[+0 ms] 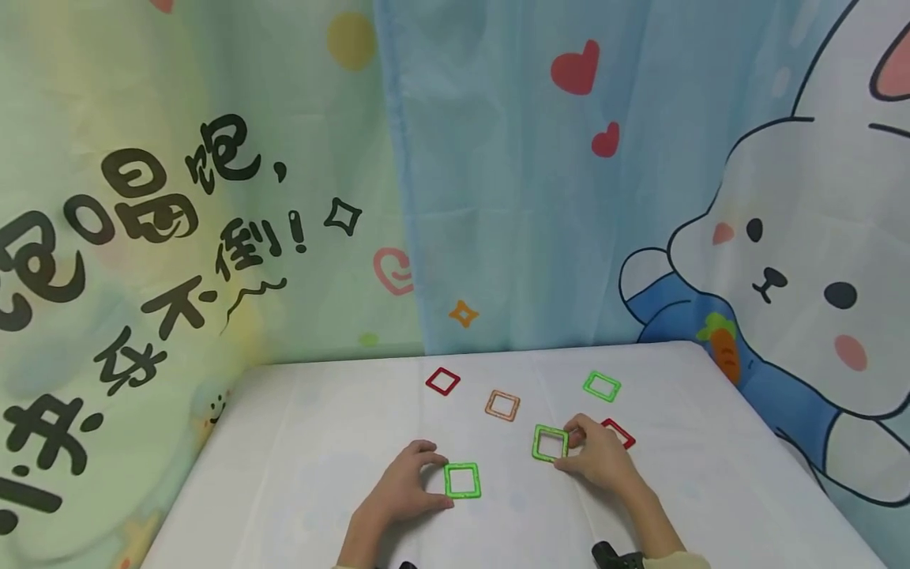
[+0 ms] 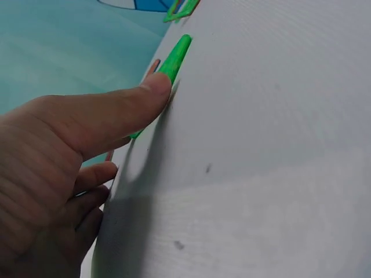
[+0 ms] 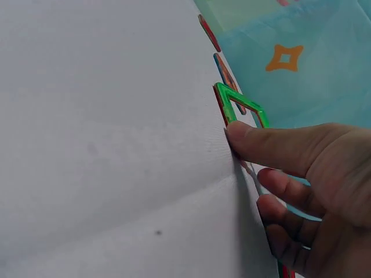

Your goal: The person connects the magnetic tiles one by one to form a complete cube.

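Note:
My left hand [image 1: 401, 484] pinches a green square frame [image 1: 465, 495] between thumb and fingers at its left and lower edges. In the left wrist view the thumb presses on this green frame [image 2: 178, 55], which is slightly raised from the cloth. My right hand [image 1: 606, 460] pinches another green square frame [image 1: 537, 442] by its right side. The right wrist view shows a reddish edge beneath that green frame [image 3: 227, 105]; whether it is a second piece, I cannot tell. Behind the right hand lies a red frame [image 1: 626, 433], partly hidden by the fingers.
Farther back on the white-clothed table [image 1: 320, 427] lie a red frame [image 1: 434, 386], an orange frame [image 1: 490, 405] and a green frame [image 1: 596, 393]. A printed curtain [image 1: 498, 237] rises behind the table's far edge.

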The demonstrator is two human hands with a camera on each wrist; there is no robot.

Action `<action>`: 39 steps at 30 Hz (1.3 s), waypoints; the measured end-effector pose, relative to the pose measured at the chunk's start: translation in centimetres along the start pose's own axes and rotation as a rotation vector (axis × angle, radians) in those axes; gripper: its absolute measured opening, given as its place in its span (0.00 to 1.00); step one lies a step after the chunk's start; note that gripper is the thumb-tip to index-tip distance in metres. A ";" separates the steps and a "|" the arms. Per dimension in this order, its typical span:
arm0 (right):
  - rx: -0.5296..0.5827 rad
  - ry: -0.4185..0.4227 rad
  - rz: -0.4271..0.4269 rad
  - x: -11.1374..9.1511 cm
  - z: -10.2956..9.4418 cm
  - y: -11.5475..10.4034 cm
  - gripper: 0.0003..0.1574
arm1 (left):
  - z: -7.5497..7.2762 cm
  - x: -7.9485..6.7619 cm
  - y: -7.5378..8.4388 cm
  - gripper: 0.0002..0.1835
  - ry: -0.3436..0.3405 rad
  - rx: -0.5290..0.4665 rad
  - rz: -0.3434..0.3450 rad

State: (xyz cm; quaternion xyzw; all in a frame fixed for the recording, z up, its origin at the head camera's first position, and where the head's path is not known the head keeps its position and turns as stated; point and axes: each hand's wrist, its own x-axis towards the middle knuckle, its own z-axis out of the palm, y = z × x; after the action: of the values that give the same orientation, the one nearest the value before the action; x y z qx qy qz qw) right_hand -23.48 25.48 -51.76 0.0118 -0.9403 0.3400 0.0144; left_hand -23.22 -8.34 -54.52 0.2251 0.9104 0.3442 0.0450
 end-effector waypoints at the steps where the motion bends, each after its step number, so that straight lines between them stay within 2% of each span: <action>1: 0.008 0.015 -0.015 0.0 0.1 -0.1 0.33 | -0.1 0.0 0.0 0.30 0.002 -0.005 -0.004; 6: 0.036 0.078 -0.078 -0.1 0.4 -0.4 0.19 | 0.1 0.2 0.0 0.28 0.005 0.003 -0.010; 9: 0.049 0.099 -0.156 -0.2 0.7 -0.7 0.12 | 0.4 0.3 0.1 0.28 0.003 0.028 -0.005; 13: 0.115 0.113 -0.283 -0.3 1.4 -1.6 0.12 | 0.6 0.3 0.2 0.28 0.003 0.054 -0.019; 17: 0.161 0.132 -0.355 -0.3 2.3 -2.8 0.13 | 0.5 0.3 0.5 0.28 -0.019 0.049 -0.054; 23: 0.187 0.126 -0.394 -0.1 3.6 -4.5 0.12 | 0.4 0.3 0.9 0.27 -0.049 0.022 -0.097; 32: 0.242 0.080 -0.494 0.4 5.2 -7.1 0.11 | 0.3 0.5 0.5 0.27 -0.029 -0.001 -0.087; 39: 0.230 0.069 -0.473 0.6 6.3 -8.3 0.11 | 0.5 0.4 0.4 0.28 -0.019 0.005 -0.093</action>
State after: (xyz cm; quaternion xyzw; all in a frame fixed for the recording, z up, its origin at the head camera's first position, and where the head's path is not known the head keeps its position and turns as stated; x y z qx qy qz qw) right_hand -23.89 15.11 -51.28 0.2214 -0.8654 0.4321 0.1241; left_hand -23.30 -7.56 -54.63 0.1859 0.9203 0.3373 0.0690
